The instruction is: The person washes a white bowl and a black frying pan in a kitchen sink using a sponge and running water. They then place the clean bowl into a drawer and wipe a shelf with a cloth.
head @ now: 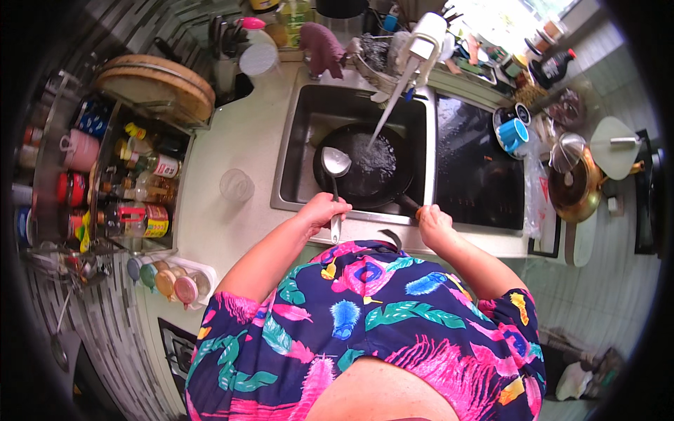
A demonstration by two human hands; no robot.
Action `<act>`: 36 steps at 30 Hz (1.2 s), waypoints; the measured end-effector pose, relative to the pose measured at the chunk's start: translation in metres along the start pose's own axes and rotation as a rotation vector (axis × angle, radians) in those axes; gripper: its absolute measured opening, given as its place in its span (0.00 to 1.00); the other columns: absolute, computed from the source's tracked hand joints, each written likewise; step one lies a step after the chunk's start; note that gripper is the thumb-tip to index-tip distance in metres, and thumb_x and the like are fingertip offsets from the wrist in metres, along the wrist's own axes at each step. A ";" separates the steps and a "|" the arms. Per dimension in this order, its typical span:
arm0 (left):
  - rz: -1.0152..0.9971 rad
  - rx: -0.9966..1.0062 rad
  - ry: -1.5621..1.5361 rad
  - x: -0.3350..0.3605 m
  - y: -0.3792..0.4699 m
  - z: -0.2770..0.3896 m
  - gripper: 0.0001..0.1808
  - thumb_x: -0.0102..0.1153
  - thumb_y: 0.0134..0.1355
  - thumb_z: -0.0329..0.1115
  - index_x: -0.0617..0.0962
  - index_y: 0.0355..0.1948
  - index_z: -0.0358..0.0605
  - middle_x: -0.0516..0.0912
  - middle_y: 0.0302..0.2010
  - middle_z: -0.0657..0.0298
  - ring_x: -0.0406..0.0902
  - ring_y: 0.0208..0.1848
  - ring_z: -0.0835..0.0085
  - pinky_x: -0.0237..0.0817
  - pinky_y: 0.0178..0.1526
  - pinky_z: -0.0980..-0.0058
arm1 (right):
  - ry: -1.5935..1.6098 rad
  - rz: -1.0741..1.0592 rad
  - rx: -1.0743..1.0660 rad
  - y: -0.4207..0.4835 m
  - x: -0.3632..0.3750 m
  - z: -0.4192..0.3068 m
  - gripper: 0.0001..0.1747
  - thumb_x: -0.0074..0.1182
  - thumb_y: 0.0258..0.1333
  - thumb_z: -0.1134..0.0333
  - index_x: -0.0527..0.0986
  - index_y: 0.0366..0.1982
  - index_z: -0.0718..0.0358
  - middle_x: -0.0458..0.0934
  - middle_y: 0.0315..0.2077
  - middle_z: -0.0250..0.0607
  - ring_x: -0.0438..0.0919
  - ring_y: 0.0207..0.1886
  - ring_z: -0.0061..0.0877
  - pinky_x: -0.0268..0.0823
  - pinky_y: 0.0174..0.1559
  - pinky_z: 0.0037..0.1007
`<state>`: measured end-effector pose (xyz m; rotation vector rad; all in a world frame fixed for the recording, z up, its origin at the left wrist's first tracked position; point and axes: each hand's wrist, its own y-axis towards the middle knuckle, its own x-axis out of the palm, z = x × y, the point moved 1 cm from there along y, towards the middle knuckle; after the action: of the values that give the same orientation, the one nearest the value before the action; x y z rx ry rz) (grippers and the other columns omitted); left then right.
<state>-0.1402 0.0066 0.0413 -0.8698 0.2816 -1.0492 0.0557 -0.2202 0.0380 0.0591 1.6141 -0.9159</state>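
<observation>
A dark frying pan (337, 181) lies in the sink basin (300, 184), tilted a little with its handle over the front rim. Water streams from the white faucet (427, 36) and splashes inside the pan. My left hand (324, 210) grips the handle of a metal ladle (337, 159), whose bowl hangs over the pan's left side. My right hand (436, 225) is closed around the end of the pan handle (406, 202), at the front edge of the sink.
A clear drinking glass (237, 185) stands on the counter left of the sink. To the right lies a black glossy panel (479, 173) with a blue mug (512, 135) at its back edge. Spice jars (171, 279) and a bottle rack (142, 179) line the left side.
</observation>
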 end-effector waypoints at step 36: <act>0.142 0.660 -0.185 -0.065 -0.144 -0.031 0.15 0.58 0.59 0.31 0.73 0.46 0.39 0.74 0.24 0.69 0.72 0.24 0.82 0.64 0.29 0.82 | -0.035 -1.089 0.177 0.039 -0.348 -0.066 0.10 0.53 0.53 0.67 0.64 0.24 0.60 0.66 0.13 0.32 0.67 0.14 0.18 0.61 0.17 0.22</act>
<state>-0.2826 0.0154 0.1153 -0.3379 -0.1570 -0.8420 0.1194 -0.0031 0.3129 -0.7762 1.4818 -1.8579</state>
